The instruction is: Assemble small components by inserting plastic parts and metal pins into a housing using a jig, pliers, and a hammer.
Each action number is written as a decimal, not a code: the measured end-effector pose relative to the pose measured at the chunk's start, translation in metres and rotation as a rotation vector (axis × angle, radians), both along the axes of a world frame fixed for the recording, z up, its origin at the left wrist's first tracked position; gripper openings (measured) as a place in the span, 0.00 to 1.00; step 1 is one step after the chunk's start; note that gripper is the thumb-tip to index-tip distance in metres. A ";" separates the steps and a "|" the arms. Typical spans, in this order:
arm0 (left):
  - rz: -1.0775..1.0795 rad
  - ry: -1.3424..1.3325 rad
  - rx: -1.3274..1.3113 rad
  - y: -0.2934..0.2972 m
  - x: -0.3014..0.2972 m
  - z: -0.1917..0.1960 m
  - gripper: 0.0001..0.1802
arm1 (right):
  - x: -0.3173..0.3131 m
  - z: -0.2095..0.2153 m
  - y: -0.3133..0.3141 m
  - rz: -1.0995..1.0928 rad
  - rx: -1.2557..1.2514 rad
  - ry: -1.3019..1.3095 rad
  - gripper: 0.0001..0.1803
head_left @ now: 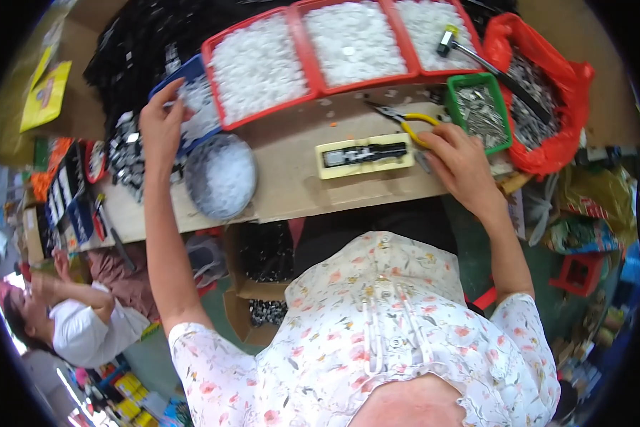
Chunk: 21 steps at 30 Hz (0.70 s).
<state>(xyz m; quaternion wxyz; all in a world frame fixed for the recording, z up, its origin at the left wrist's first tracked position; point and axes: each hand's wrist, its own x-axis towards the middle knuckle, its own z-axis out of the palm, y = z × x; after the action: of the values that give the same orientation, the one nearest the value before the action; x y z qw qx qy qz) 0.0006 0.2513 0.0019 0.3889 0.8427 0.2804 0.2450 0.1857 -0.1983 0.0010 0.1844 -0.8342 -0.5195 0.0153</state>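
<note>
My left hand [162, 121] reaches over a blue tray [201, 107] of small translucent pieces, its thumb and fingers bent and apart. Nothing shows between them. On the right, the fingers of my right hand [462, 160] curl over the handle ends of yellow-handled pliers [410, 121], whose jaws point to the far left. Just left of that hand lies a pale yellow block [327, 171]. A black strip-like part with silvery sections [366, 154] sits in its recess. A round metal bowl [252, 174] of whitish pieces stands nearer than the blue tray.
Red trays [311, 92] of white pieces line the back. At right are a green basket [509, 121] of metal pieces, a red bag [583, 92] and a hammer [469, 53]. Dark glossy pieces [126, 156] are heaped at left. Another person [92, 320] sits at lower left.
</note>
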 end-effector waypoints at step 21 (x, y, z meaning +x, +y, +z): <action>0.044 0.133 -0.266 0.007 -0.008 0.008 0.24 | -0.002 0.010 0.013 -0.083 0.037 0.211 0.07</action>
<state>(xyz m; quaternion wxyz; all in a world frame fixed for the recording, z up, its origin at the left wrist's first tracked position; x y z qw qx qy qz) -0.0073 0.2579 0.0103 0.4722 0.7917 0.3540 0.1577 0.1838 -0.1848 0.0110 0.2538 -0.8453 -0.4622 0.0858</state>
